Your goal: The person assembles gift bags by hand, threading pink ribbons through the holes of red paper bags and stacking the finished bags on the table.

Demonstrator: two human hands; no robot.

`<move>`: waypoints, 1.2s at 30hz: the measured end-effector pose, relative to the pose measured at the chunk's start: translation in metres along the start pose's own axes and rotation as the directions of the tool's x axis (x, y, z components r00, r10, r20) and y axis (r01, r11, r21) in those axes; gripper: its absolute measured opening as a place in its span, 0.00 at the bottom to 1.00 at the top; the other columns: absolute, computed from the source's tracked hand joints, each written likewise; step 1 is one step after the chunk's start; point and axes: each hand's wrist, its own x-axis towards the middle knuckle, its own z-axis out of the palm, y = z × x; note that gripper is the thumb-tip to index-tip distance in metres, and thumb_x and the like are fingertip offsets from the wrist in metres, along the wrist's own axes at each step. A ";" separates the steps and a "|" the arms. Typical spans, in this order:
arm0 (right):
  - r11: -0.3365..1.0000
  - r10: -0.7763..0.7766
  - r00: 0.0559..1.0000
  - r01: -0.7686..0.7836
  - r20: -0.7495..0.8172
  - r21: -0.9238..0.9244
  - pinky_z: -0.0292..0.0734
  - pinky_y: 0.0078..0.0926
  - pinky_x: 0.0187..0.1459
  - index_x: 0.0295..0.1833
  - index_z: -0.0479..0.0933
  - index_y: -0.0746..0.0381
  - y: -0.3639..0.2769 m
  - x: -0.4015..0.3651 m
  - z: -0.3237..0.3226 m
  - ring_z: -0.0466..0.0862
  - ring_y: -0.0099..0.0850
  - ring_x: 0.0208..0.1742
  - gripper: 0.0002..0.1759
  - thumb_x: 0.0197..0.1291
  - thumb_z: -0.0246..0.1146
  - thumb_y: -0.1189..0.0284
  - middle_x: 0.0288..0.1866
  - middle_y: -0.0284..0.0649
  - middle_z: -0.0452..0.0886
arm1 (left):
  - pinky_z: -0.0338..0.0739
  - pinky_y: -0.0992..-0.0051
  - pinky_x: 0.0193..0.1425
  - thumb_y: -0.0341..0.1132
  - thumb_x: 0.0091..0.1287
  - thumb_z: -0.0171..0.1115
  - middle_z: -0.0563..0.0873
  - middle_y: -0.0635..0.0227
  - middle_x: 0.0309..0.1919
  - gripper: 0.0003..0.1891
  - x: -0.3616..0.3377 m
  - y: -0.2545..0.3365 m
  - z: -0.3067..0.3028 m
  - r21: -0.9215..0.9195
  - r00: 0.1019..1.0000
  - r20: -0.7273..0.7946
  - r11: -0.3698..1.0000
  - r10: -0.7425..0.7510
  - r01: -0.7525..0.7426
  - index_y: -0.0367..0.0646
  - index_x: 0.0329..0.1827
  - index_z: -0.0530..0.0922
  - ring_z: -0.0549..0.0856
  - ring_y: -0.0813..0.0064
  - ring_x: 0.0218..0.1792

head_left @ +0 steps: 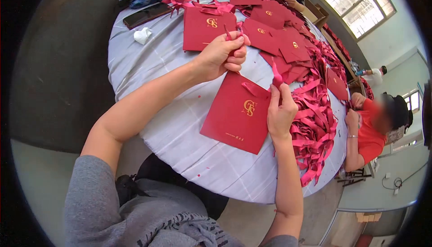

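With the left hand (226, 52) curled shut on pink ribbon (228, 33) and the right hand (282, 108) pinching more, I'd tug gently so the red gift bag (234, 119), over the white tablecloth (180, 125), doesn't crease, tbh.

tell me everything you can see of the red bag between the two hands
The red bag looks like smooth, stiff paper, flat and roughly rectangular. Its front bears a gold monogram, small gold lettering near the bottom edge, and a pink ribbon loop near the top. It sits tilted over the white cloth, below the left hand; the right hand overlaps its right edge. Whether it rests fully flat is unclear.
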 end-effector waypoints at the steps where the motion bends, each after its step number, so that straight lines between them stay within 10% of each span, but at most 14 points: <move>1: 1.000 -0.003 1.000 0.003 -0.012 0.002 0.68 0.37 0.25 0.37 0.73 0.66 0.001 0.000 0.000 0.76 0.48 0.24 0.04 0.63 0.59 0.77 0.24 0.52 0.74 | 0.48 0.86 0.16 0.36 0.75 0.46 0.64 0.78 0.19 0.07 0.000 -0.001 0.001 0.008 1.000 -0.016 1.000 -0.003 0.003 0.45 0.41 0.70 0.57 0.89 0.15; 12: 0.994 0.104 0.994 -0.104 0.016 0.014 0.62 0.38 0.21 0.30 0.67 0.66 0.009 -0.001 0.001 0.71 0.44 0.17 0.13 0.67 0.55 0.72 0.19 0.51 0.69 | 0.48 0.85 0.16 0.37 0.76 0.46 0.64 0.79 0.18 0.07 -0.001 -0.006 0.005 0.106 0.998 -0.057 0.994 -0.014 0.020 0.46 0.40 0.70 0.56 0.89 0.16; 15: 0.986 0.118 0.993 -0.115 -0.023 0.117 0.60 0.35 0.21 0.28 0.66 0.67 0.017 0.000 0.003 0.67 0.37 0.16 0.15 0.68 0.55 0.72 0.18 0.49 0.67 | 0.75 0.79 0.33 0.42 0.74 0.50 0.80 0.70 0.33 0.12 -0.001 -0.009 0.010 0.282 0.976 -0.196 0.959 0.099 -0.041 0.45 0.51 0.71 0.80 0.79 0.31; 19: 0.983 0.147 0.987 -0.139 -0.059 0.116 0.61 0.34 0.22 0.27 0.65 0.68 0.018 0.003 -0.001 0.66 0.32 0.17 0.16 0.68 0.56 0.71 0.18 0.48 0.66 | 0.77 0.67 0.56 0.43 0.67 0.61 0.81 0.56 0.52 0.27 -0.002 -0.012 0.007 0.371 0.989 -0.087 0.917 -0.122 0.146 0.39 0.64 0.63 0.82 0.67 0.51; 25: 0.988 0.127 0.988 -0.118 -0.087 0.099 0.61 0.35 0.21 0.28 0.65 0.66 0.012 0.004 -0.005 0.67 0.39 0.16 0.16 0.68 0.56 0.71 0.18 0.50 0.67 | 0.76 0.76 0.49 0.38 0.57 0.73 0.80 0.67 0.41 0.42 -0.011 -0.020 0.011 0.569 0.960 -0.057 0.781 -0.275 0.257 0.35 0.70 0.58 0.81 0.78 0.43; 36: 0.982 0.184 0.978 -0.178 -0.096 0.064 0.60 0.36 0.22 0.28 0.66 0.68 0.016 0.005 -0.005 0.64 0.39 0.17 0.16 0.68 0.55 0.71 0.19 0.52 0.66 | 0.77 0.79 0.43 0.29 0.54 0.73 0.77 0.74 0.32 0.32 -0.015 -0.023 0.019 0.550 0.964 -0.033 0.801 -0.262 0.237 0.37 0.63 0.70 0.80 0.82 0.36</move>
